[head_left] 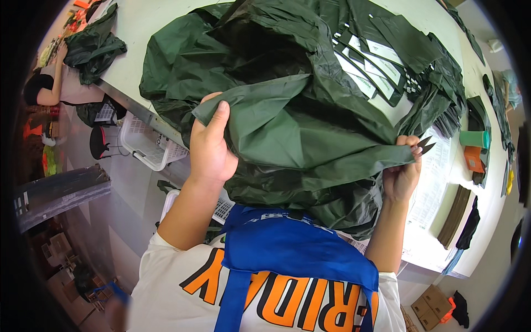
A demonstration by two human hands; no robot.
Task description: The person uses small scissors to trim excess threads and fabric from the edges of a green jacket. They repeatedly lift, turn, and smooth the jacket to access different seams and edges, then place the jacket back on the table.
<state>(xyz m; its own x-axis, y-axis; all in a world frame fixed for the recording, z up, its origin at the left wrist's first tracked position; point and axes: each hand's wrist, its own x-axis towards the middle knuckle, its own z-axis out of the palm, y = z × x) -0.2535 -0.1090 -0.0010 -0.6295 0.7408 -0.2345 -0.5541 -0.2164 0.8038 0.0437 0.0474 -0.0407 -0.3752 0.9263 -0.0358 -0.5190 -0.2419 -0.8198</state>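
Observation:
A large dark green sheet of thin, crinkled fabric [271, 130] is stretched between my two hands, above the table edge. My left hand [213, 146] pinches its upper left corner, thumb on top. At the right, my right hand [406, 166] grips the other end of the same edge. Small dark thread snips [426, 145] stick out of that right hand, their two pointed blades apart. More of the green fabric bunches up behind and below my hands, over the table and toward my blue apron [293, 243].
White table [138, 33] carries flat green pieces with white labels [381, 69], a green roll [474, 138] and a brown strip [454, 216]. White plastic baskets [149, 141] stand beneath its left side. A co-worker's arm [55, 77] handles dark green fabric [94, 47] at the far left.

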